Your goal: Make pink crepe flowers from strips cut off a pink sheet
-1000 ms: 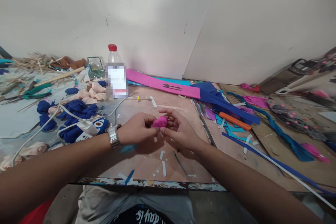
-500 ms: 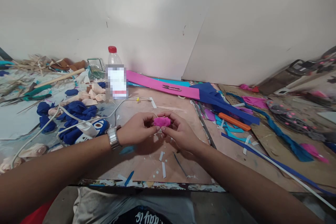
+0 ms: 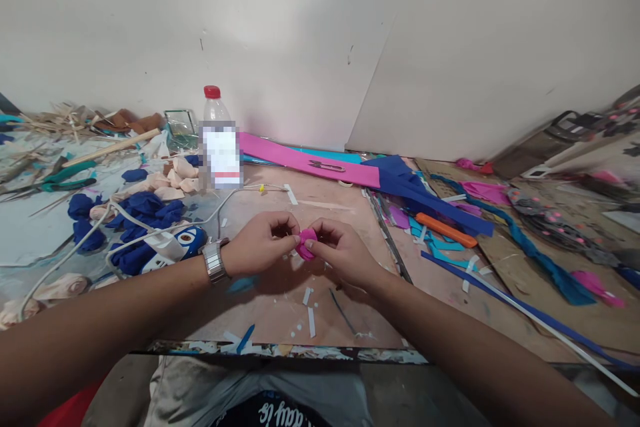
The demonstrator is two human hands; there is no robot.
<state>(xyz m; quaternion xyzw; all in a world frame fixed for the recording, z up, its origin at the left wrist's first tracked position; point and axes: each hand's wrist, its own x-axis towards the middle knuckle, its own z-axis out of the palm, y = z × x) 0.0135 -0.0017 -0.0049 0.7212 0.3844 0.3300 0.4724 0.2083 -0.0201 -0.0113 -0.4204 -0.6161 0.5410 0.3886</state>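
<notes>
A small bunched pink piece, perhaps a paper or fabric flower (image 3: 307,244), is held between my two hands above the middle of the table. My left hand (image 3: 265,240), with a metal watch on its wrist, pinches its left edge between thumb and fingertips. On the other side, my right hand (image 3: 345,250) grips it with the thumb across its front. The fingers of both hands are closed, and their far sides are hidden. Below the hands, white paper strips (image 3: 312,322) and a thin dark stick (image 3: 343,312) lie on the tabletop (image 3: 210,320).
A pink strip (image 3: 280,155) carrying thread snips (image 3: 327,165) lies along the back. Dark blue bundles (image 3: 145,210), a power strip (image 3: 193,240) and a white cable (image 3: 223,203) crowd the left. At right are an orange box cutter (image 3: 446,230) and blue strips. A red-capped bottle (image 3: 215,107) stands behind.
The pink piece has turned in my fingers and now shows a rounder face, slightly lower. My right fingers have drawn back from over its top.
</notes>
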